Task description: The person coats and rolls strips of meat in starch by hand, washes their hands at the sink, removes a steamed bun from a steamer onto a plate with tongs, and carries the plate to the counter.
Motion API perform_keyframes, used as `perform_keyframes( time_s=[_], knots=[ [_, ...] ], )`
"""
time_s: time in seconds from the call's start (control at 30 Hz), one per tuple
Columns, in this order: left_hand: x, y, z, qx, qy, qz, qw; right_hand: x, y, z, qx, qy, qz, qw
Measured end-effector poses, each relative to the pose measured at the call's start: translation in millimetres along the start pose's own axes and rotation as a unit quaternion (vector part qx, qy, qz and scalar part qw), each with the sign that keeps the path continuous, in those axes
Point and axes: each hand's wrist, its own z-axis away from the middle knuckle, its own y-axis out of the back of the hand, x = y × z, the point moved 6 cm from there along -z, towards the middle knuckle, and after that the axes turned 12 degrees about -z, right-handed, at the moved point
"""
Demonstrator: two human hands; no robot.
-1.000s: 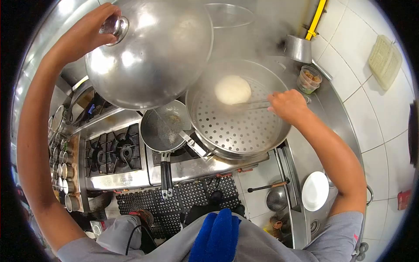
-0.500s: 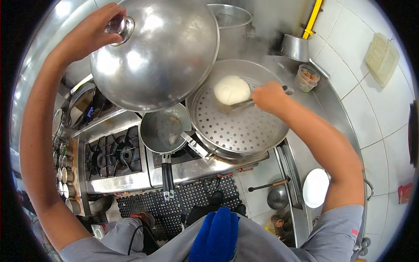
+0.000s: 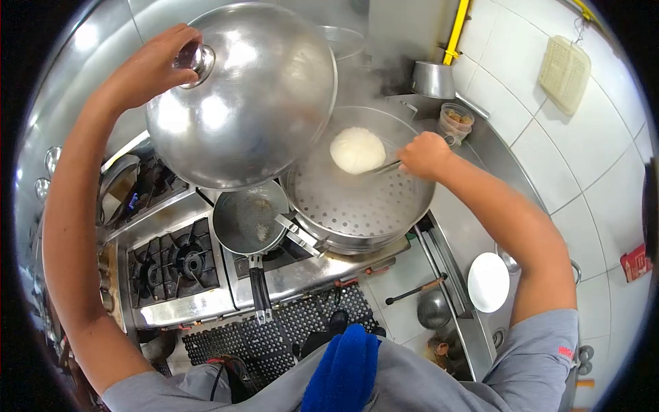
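My left hand is closed around the knob of a large domed steel lid, holding it tilted above the left side of the steamer. In my right hand is a slim metal utensil; whether it is tongs or a spatula I cannot tell. Its far end meets the lower edge of a round white bun. Beneath them is a wide perforated steamer tray in a steel pot, with steam rising. Whether the bun touches the tray is unclear.
A frying pan sits left of the steamer, near a gas burner. Behind are a tall pot and a small saucepan. Right of the steamer stand plastic tubs; a white plate lies nearer me.
My view has shifted, so most things sit a little further left. The lid remains raised in my left hand; the utensil remains at the bun. Steam over the tray looks thicker.
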Motion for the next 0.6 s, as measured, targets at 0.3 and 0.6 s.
perform_keyframes(
  time_s=[0.3, 0.6],
  knots=[
    [41.4, 3.4, -16.1, -0.015, -0.056, 0.073, 0.996, 43.3, 52.7, 139.8, 0.07, -0.081, 0.04, 0.993],
    [77.4, -50.6, -67.4, -0.167, -0.062, 0.138, 0.974, 54.3, 15.8, 328.1, 0.03, -0.21, -0.003, 0.977]
  ],
)
